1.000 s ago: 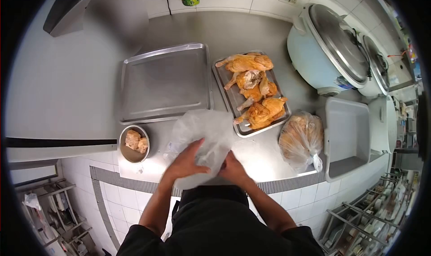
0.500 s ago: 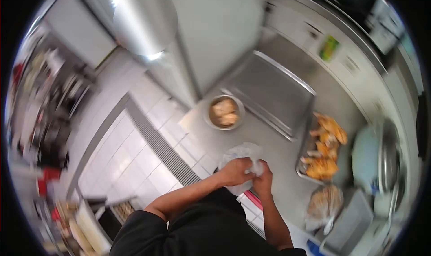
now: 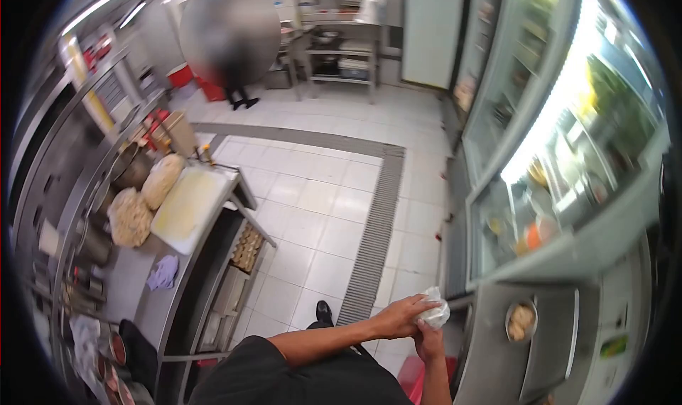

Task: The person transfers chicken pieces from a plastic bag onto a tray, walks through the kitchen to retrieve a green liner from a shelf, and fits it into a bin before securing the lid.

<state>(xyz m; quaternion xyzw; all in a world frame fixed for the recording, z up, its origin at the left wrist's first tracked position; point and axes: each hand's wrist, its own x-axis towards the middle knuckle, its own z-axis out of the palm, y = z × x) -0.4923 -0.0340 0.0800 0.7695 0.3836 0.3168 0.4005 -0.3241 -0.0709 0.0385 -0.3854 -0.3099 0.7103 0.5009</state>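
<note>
A crumpled clear plastic bag is bunched between my two hands, in front of my body over the floor. My left hand closes around it from the left, its fingers wrapped on the plastic. From below, my right hand grips the lower part of the same bag. What the bag holds, if anything, I cannot make out. To the right of my hands, a round metal bowl with pale, lumpy food stands on a steel counter, beside a large metal tray.
A lit glass-door fridge rises behind the counter. On the left, a steel table carries a white cutting board, filled bags and a purple cloth. A floor drain crosses the tiles. A blurred person stands far back.
My view has swung left and up, from the counter toward the room. Both hands still hold the plastic bag, which looks more tightly bunched. The bowl and tray now appear at the lower right.
</note>
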